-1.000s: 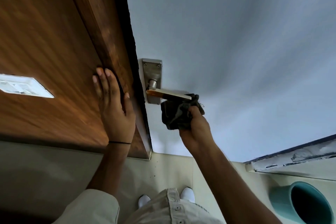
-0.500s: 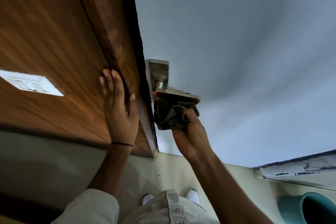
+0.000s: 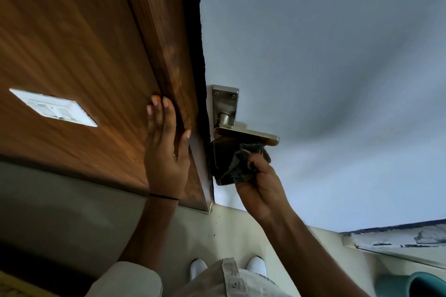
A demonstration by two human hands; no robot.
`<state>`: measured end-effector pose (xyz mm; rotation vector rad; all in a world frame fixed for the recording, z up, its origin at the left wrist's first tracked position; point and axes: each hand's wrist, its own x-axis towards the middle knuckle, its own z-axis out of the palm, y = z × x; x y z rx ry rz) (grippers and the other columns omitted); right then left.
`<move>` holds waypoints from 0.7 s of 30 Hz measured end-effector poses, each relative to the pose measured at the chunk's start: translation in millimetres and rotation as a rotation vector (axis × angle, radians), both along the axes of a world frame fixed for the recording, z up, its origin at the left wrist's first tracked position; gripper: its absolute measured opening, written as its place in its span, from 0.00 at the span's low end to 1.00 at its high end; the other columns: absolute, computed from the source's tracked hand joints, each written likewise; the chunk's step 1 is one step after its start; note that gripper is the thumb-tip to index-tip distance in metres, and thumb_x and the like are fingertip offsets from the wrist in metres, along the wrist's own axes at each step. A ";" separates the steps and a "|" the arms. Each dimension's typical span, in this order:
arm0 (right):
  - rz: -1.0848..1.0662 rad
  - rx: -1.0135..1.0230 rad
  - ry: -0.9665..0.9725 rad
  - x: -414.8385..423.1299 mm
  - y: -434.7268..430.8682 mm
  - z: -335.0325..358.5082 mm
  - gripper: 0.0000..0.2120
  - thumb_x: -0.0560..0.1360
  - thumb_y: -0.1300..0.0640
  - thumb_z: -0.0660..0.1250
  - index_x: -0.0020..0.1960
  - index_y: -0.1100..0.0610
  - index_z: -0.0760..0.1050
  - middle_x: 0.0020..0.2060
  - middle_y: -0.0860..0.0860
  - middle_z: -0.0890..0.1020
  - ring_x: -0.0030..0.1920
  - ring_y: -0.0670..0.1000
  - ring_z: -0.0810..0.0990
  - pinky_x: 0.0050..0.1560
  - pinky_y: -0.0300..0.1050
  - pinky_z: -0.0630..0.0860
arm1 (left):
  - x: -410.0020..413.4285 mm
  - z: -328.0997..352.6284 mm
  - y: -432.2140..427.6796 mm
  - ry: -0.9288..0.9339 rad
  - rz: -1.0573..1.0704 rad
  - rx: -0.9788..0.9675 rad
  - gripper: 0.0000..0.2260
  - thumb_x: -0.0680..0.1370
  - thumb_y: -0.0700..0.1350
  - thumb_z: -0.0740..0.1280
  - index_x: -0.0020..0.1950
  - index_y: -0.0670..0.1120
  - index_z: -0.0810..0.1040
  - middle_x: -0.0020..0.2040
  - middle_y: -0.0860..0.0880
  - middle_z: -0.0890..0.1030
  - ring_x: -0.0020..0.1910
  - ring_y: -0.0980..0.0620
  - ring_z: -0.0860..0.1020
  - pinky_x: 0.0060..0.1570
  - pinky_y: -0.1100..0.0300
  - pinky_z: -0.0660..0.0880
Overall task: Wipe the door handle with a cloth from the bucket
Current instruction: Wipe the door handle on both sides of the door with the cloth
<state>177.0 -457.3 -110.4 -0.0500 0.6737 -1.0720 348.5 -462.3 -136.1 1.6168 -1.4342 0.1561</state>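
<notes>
A metal lever door handle on a steel backplate sticks out from the pale grey door. My right hand grips a dark grey cloth bunched up under the lever, touching its underside and covering the lower part of the backplate. My left hand lies flat with fingers extended against the brown wooden door frame. The teal bucket shows at the bottom right corner, partly cut off by the frame edge.
A white switch plate is set in the wooden panel on the left. A pale floor lies below, with my white shoes on it. A worn ledge runs along the right above the bucket.
My right hand moved the cloth left from the lever's free end to under the lever, near the backplate. The view shifted, so the bucket sits lower. My left hand stayed on the frame.
</notes>
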 end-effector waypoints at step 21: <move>0.024 -0.041 0.073 -24.0 -9.6 -12.1 0.17 0.75 0.67 0.61 0.62 0.60 0.77 0.56 0.59 0.85 0.55 0.55 0.84 0.53 0.47 0.83 | -8.7 -8.6 -7.6 0.036 0.055 -0.033 0.31 0.80 0.38 0.67 0.79 0.40 0.55 0.79 0.41 0.57 0.79 0.49 0.50 0.76 0.41 0.59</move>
